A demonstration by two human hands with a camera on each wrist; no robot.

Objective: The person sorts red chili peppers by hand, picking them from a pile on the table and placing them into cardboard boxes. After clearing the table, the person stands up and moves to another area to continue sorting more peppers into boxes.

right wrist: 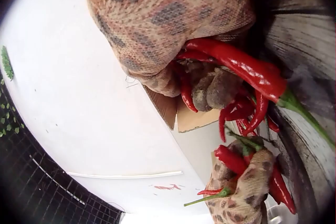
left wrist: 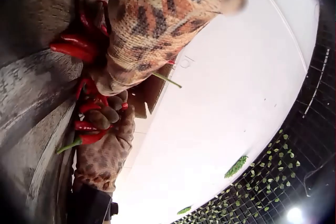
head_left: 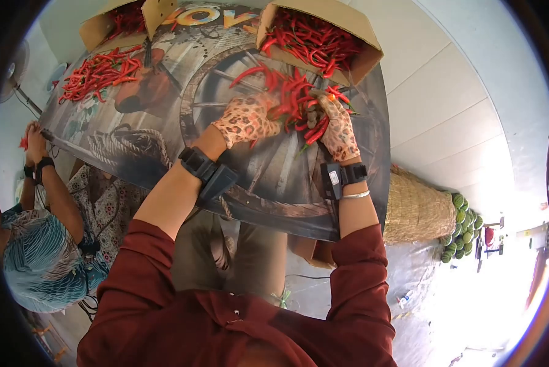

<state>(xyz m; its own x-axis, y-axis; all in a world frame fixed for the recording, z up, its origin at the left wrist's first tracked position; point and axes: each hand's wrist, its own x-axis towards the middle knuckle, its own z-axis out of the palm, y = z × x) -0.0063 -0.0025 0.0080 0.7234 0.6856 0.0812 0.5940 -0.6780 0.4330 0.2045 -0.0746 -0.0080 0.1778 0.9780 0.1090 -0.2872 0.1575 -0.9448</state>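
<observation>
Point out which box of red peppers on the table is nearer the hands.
The cardboard box at upper right in the head view, directly beyond the loose peppers being handled; the other box stands farther off at upper left.

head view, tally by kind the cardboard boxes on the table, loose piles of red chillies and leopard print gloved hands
Cardboard boxes: 2 (left box, right box)
Loose chilli piles: 2 (left pile, pile at the hands)
Gloved hands: 2 (left hand, right hand)
Total: 6
</observation>
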